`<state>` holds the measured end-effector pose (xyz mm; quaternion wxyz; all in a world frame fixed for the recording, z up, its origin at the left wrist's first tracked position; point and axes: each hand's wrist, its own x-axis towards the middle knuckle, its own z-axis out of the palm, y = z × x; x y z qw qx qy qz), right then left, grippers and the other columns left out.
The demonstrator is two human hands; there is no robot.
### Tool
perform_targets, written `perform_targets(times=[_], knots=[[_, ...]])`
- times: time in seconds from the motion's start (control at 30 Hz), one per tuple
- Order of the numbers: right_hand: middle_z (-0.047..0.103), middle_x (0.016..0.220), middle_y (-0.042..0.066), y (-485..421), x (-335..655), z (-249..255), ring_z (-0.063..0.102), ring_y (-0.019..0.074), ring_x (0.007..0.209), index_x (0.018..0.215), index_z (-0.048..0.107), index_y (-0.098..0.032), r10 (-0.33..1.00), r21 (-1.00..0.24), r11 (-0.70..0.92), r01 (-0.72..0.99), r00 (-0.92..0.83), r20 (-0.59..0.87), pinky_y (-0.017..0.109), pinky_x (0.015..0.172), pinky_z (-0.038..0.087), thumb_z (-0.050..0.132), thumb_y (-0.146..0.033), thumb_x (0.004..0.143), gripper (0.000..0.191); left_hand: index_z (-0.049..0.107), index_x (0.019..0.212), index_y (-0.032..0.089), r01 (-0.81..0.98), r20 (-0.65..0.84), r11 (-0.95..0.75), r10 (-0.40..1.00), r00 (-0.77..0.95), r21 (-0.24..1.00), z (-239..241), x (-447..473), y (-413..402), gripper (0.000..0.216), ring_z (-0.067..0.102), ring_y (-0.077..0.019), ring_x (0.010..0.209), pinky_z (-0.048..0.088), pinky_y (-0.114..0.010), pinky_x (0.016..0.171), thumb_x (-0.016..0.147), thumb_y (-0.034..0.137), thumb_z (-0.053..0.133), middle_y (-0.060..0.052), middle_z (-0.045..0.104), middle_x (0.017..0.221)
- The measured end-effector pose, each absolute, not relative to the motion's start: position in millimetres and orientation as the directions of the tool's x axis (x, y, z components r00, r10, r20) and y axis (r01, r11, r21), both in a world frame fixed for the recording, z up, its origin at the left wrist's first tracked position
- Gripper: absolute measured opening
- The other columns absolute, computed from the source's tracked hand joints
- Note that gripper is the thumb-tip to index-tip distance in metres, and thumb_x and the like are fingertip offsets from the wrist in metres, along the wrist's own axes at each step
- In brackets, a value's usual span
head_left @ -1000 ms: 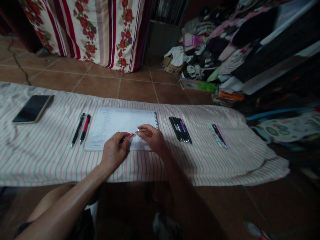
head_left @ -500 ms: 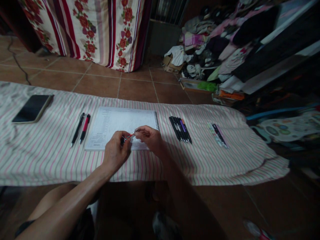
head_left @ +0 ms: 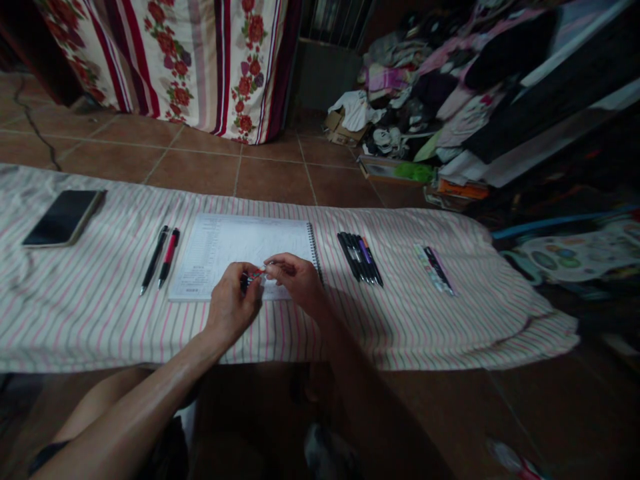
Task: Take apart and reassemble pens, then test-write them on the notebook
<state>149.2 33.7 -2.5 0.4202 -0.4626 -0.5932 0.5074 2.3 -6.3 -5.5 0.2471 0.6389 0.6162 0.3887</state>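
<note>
Where the notebook's (head_left: 235, 241) near edge lies, holding a red pen (head_left: 255, 274) level just above the page: left hand (head_left: 231, 305) closed round the barrel, right hand (head_left: 296, 279) pinching the tip end, likely for steadiness. Laid out in sorted groups beside the notebook: two pens (head_left: 161, 257) left, row of pens (head_left: 360, 259) right.

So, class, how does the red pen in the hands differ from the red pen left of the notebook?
The held pen is gripped between left hand and right hand over the notebook, mostly hidden; the lying pen rests untouched on the cloth, fully visible. Both are red.
</note>
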Motion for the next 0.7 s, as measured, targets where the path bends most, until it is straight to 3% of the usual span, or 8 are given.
perform_targets(times=[0.4,0.53,0.7], knots=[[0.068,0.074,0.000,34.1,146.8,-4.1,0.062,0.0117,0.066,0.099,0.062,-0.020,0.973,-0.998,0.027,0.051,-0.231,0.015,0.022,0.056,0.047,0.060,-0.033,0.075,0.028,0.053,0.091,0.019,0.553,0.190,-0.109,0.978,-0.090,0.826,-1.7,1.3,-5.6,0.011,0.060,-0.0172,0.078,0.047,-0.034,0.073,0.082,0.025,0.051,-0.005,0.063,0.087],[0.070,0.077,0.002,34.2,146.1,-4.7,0.064,0.0127,0.067,0.092,0.061,-0.019,0.979,-0.999,0.002,0.034,-0.205,-0.005,0.023,0.055,0.047,0.060,-0.035,0.075,0.024,0.053,0.091,0.019,0.548,0.198,-0.116,0.976,-0.093,0.828,-1.6,0.7,-4.5,0.011,0.059,-0.0164,0.075,0.047,-0.033,0.070,0.082,0.024,0.051,-0.004,0.063,0.085],[0.067,0.067,0.000,34.2,145.5,-4.0,0.064,0.0128,0.066,0.087,0.063,-0.018,0.977,-0.999,-0.015,0.042,-0.213,-0.024,0.022,0.055,0.047,0.062,-0.033,0.074,0.020,0.053,0.092,0.019,0.552,0.195,-0.120,0.978,-0.078,0.825,-3.0,0.8,-3.6,0.011,0.059,-0.0167,0.076,0.047,-0.033,0.070,0.082,0.024,0.051,-0.004,0.063,0.086]])
